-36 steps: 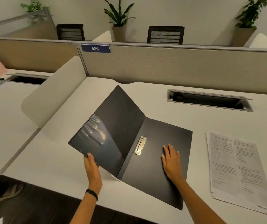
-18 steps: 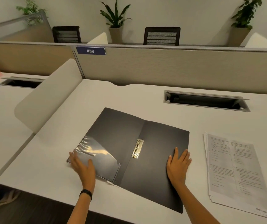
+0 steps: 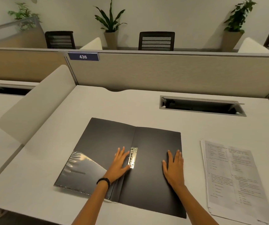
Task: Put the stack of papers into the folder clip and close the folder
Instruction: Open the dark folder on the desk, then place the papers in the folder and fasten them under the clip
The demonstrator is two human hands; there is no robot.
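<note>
A black folder (image 3: pixel 150 143) lies flat and wide open on the white desk (image 3: pixel 98 103). Its metal clip (image 3: pixel 133 157) sits by the spine, near the middle. My left hand (image 3: pixel 120 164) rests flat on the left cover, fingers spread, thumb touching the clip's lower end. My right hand (image 3: pixel 173 167) lies flat on the right cover near its right edge, holding nothing. A clear plastic pocket (image 3: pixel 80 169) shines on the left cover's lower corner. The stack of printed papers (image 3: pixel 231 177) lies on the desk right of the folder, untouched.
A cable slot (image 3: pixel 202 106) is cut into the desk behind the folder. A curved white divider (image 3: pixel 37 108) stands at the left. A grey partition (image 3: pixel 171 73) with a "436" label closes the back. Chairs and potted plants stand beyond it.
The left cover went from raised to lying flat. My left hand let go of its edge and slid right to the clip. My right hand shifted toward the right edge.
</note>
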